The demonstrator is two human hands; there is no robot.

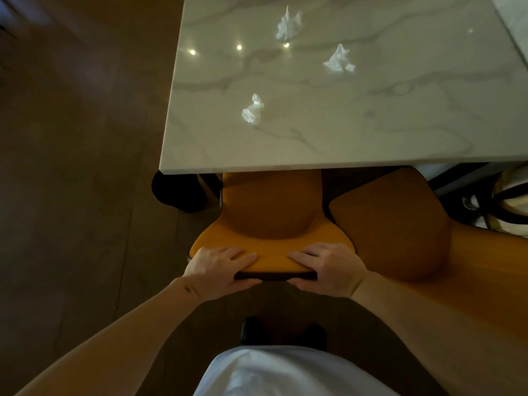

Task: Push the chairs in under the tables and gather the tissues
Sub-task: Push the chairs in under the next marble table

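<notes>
We had both hands on the top edge of the yellow chair: the left hand was wrapped over the left end of the backrest, fingers lying on the padded front and thumb tucked under the dark rear rim, and the right hand was closed the same way over the right end. The seat already ran in beneath the near edge of the marble tabletop, with the backrest standing clear of it. A second yellow chair sat just beside it on the right, angled and less tucked in.

We judged the chair to be stiff and moderately heavy (an upholstered shell, soft only at the surface), so the top of the backrest, gripped at both ends, looked the right place to push it straight and keep it from swinging into its neighbour.

Three crumpled tissues lay apart on the tabletop: the near tissue, the middle tissue and the far tissue. They looked feather-light and limp, best pinched from above.
</notes>
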